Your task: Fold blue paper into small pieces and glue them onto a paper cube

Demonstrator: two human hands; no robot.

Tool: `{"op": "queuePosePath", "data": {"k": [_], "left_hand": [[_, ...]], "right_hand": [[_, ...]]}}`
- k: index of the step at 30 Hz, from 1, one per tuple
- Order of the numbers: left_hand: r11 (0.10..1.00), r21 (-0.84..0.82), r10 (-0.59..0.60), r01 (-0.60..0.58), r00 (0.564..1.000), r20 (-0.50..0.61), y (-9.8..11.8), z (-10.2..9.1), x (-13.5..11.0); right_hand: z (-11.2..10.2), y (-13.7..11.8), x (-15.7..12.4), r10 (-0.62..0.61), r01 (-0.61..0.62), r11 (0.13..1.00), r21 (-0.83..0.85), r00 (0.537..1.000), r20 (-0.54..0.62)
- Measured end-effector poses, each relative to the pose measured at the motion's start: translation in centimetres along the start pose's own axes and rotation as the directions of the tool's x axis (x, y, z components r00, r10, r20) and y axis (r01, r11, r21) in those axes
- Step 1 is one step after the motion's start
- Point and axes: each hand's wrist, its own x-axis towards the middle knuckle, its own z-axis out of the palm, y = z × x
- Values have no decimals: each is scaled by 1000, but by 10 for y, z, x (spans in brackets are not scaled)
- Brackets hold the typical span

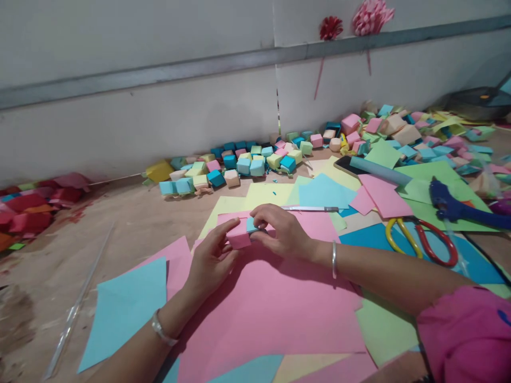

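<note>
My left hand [215, 255] grips the left side of a small pink paper box [239, 235] between thumb and fingers. At its right end, my right hand [281, 229] pinches a small light-blue paper piece [251, 224] against the box. Whether that piece is inside the box or lies on it, I cannot tell, as my fingers partly cover it. Both hands hover just over a large pink paper sheet [279, 308]. Just behind my right hand lies a thin white and grey craft knife or stick [311, 208].
Several small paper cubes [243, 166] line the wall. To the right are scissors [421, 242], a blue glue gun [459, 207], a phone [351, 165] and a rolled blue paper [379, 171]. At the left lie a blue sheet [128, 311], a clear stick [80, 300] and red paper pieces [32, 210].
</note>
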Motion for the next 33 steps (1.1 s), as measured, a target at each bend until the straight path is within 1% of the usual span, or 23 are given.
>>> {"op": "queuePosePath", "data": {"k": [2,4,8,11,14,17,19,20,22,24,25,27,29,31,33], "left_hand": [[1000,18,6,-6,1000,3,-1,-1,0],[1000,3,2,-2,1000,8,-3,-1,1],[999,-49,-8,10,1000,23,-5,-2,2],[998,-45,-30,32,999,41,-4,0,1],[996,-71,-53,57,997,53,-1,1,-1],[995,-81,-52,57,996,68,0,2,-2],[992,-110,-48,57,995,83,0,2,-2],[987,-142,-58,70,995,86,0,2,-2],[961,-241,-117,135,989,89,0,1,-1],[897,-378,-204,227,974,101,0,-2,1],[849,-455,-241,268,963,117,1,-3,1],[736,-591,-281,330,943,177,3,-4,3],[644,-666,-287,376,926,245,6,-5,3],[601,-689,-284,406,914,291,8,-5,2],[594,-697,-271,402,916,297,10,-5,1]], "right_hand": [[-1,-4,1,15,-16,998,53,999,29],[-2,-7,2,-5,1,997,77,999,50],[-1,-6,1,-134,137,990,-42,989,68],[1,-5,-2,-197,204,969,-140,978,65],[4,-7,-4,-266,271,944,-189,963,49],[6,-9,-6,-309,312,935,-170,950,44],[6,-11,-7,-317,323,936,-141,946,63],[5,-12,-7,-321,328,936,-126,944,77],[2,-12,-6,-323,331,938,-106,942,87],[-2,-11,-5,-314,318,942,-110,948,58],[-3,-10,-4,-293,294,949,-117,956,31],[-4,-7,-2,-210,207,972,-109,977,-21],[-4,-5,-1,-87,85,995,-60,995,-44],[-3,-4,0,14,-14,1000,5,999,-36],[-2,-5,0,57,-57,997,51,998,-13]]}}
